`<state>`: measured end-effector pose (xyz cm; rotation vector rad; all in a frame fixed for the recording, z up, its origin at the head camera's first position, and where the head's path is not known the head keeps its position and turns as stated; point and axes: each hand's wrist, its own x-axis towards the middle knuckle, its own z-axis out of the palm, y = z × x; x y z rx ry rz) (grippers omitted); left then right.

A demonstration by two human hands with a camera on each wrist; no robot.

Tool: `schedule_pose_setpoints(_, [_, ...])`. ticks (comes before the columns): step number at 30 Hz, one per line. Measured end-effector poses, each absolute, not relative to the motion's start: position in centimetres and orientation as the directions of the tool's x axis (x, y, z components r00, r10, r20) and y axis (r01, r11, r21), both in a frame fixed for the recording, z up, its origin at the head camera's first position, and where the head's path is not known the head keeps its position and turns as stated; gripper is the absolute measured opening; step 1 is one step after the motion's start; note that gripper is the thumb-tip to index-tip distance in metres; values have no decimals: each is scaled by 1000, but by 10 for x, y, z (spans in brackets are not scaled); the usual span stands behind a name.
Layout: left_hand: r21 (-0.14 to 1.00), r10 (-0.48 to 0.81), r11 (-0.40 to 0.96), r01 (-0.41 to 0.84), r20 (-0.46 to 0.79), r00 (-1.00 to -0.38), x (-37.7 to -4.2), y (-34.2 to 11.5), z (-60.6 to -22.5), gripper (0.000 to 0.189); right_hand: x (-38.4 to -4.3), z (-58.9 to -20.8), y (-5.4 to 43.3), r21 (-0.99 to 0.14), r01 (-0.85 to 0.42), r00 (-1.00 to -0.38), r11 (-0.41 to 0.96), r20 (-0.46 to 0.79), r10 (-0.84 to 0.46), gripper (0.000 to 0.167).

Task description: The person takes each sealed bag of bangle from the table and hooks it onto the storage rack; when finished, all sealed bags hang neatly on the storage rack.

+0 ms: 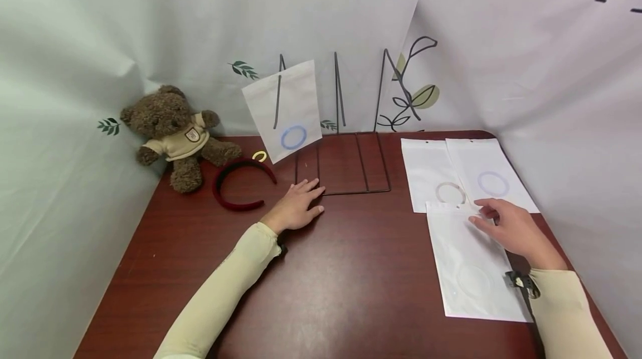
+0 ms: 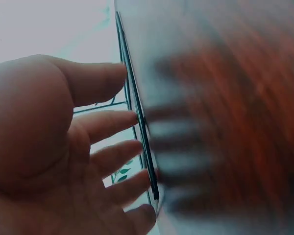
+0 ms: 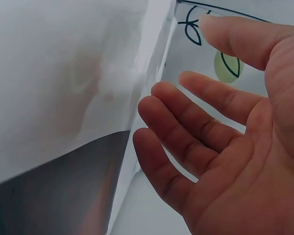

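Note:
My left hand (image 1: 297,207) rests with fingers spread at the near left corner of a black wire rack (image 1: 351,193). In the left wrist view its fingertips (image 2: 132,147) meet the rack's dark bar. A white pouch (image 1: 303,97) holding a blue ring (image 1: 283,139) hangs tilted on the rack's left prong. My right hand (image 1: 516,231) is over the near white pouch (image 1: 451,253), its fingers loosely bent and nothing held. That pouch contains a clear ring. Behind it lie a pouch (image 1: 421,166) with a brownish ring and another pouch (image 1: 468,155) with a purple ring.
A brown teddy bear (image 1: 183,144) in a cream shirt sits at the back left. Before it lie a dark red headband (image 1: 219,192) and a small yellow ring (image 1: 254,155). White curtains surround the reddish-brown table (image 1: 321,303). Two more prongs rise from the rack.

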<state>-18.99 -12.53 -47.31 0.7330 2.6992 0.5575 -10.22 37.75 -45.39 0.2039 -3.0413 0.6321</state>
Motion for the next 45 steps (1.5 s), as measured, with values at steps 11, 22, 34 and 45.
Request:
schedule_pose_setpoints(11, [485, 583, 751, 448, -171, -794, -192, -130, -472, 58, -105, -462, 380, -386, -146, -989, 911, 32, -145, 56])
schedule_pose_setpoints(22, [527, 577, 740, 417, -179, -797, -183, -138, -469, 59, -107, -464, 379, -367, -66, -991, 928, -87, -104, 64])
schedule_pose_setpoints(34, [522, 567, 757, 394, -225, -792, -174, -143, -463, 64, -110, -463, 372, -382, -114, -988, 917, -49, -144, 54])
schedule_pose_setpoints(45, [512, 559, 767, 386, -238, -794, -177, -145, -465, 65, -116, -463, 375, -381, -50, -985, 923, -134, -108, 69])
